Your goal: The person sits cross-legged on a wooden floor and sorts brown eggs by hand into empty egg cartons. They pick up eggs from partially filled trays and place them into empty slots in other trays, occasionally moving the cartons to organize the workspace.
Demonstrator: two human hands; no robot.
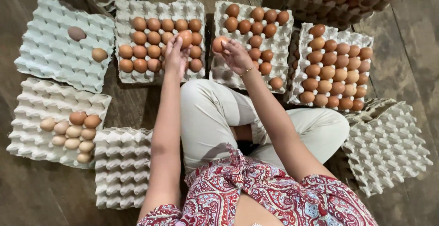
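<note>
My left hand [175, 57] holds a brown egg [185, 38] over the grey pulp tray [161, 10] straight ahead, which carries several brown eggs. My right hand [236, 56] grips another brown egg [219, 44] at the left edge of the neighbouring tray [222, 72], partly filled with brown eggs. I sit cross-legged on the floor with my knees just below both trays.
A nearly full tray [300, 66] lies at right, with a stack of filled trays [338, 2] behind it. At left sit a tray with two eggs [50, 52] and one with pale eggs [41, 102]. Empty tray stacks [121, 169] [388, 146] flank my legs on dark wood floor.
</note>
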